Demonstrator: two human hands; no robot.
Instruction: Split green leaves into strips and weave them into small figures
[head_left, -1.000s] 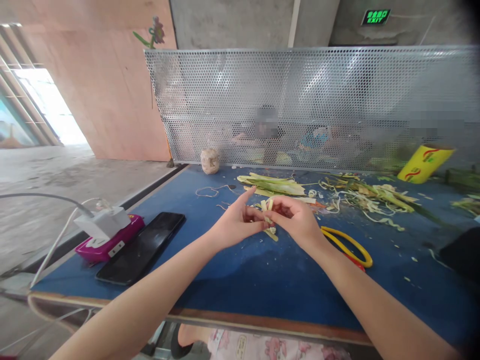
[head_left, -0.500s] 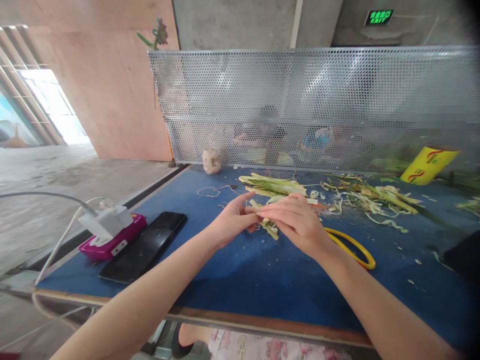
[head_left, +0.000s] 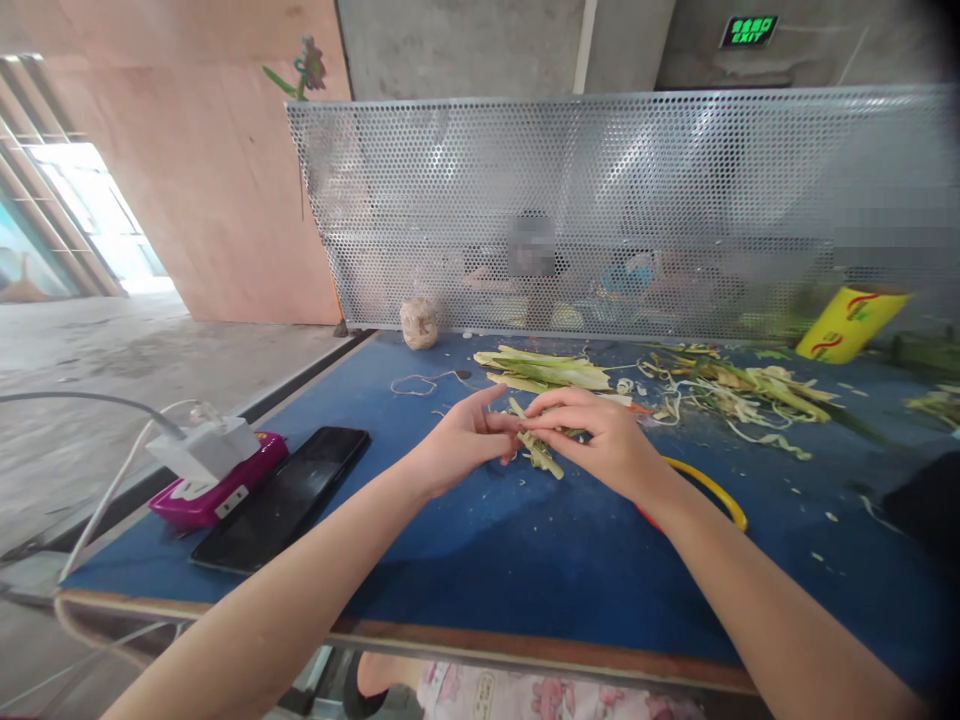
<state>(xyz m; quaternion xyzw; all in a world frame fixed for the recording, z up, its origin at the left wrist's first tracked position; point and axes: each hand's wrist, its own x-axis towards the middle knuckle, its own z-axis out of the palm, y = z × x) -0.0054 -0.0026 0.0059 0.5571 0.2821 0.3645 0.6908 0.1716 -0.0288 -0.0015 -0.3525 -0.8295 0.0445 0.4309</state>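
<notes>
Over the middle of the table, my left hand (head_left: pixel 466 442) is closed, its fingertips pinching a small pale green bundle of plant strips (head_left: pixel 543 458) that looks twisted or braided. My right hand (head_left: pixel 604 440) meets it from the other side, thumb and fingers pinched at the bundle's upper part. Fingers hide where the strips cross. Just beyond the hands lies a stack of long green-white leaves, perhaps husks (head_left: pixel 544 370). A yellow ring-shaped object (head_left: pixel 712 490) rests by my right wrist, partly covered by it.
Shredded plant scraps (head_left: pixel 780 395) spread to the right, near a yellow roll (head_left: pixel 851 325). A black phone (head_left: pixel 289 495) and a magenta power strip (head_left: pixel 217 490) with white plugs lie left. A wrapped lump (head_left: pixel 418 324) stands by the perforated metal screen (head_left: pixel 450 200); a person sits behind it.
My right hand's fingers have lifted and spread slightly, exposing more of the bundle. My left hand keeps its hold. The view has shifted slightly.
</notes>
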